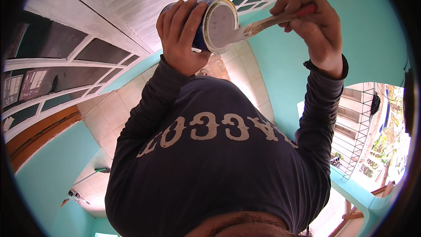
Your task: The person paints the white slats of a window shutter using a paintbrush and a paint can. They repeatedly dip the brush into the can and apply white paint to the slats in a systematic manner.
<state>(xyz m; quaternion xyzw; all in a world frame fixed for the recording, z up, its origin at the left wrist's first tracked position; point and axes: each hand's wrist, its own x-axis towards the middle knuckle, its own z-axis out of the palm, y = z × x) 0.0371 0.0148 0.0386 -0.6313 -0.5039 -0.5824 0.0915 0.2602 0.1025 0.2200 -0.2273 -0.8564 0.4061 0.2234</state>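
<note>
The left hand [179, 35] is holding a blue can [200, 39] up in front of the shirt [219, 180], its grip wrapping around the side. The can is tilting, its mouth showing pale paint [218, 21]. The right hand [319, 28] is holding a brush [267, 23] by its red-ended handle, fingers closing on it. The bristles are overlapping the can's rim; whether they are touching the paint, I cannot tell.
</note>
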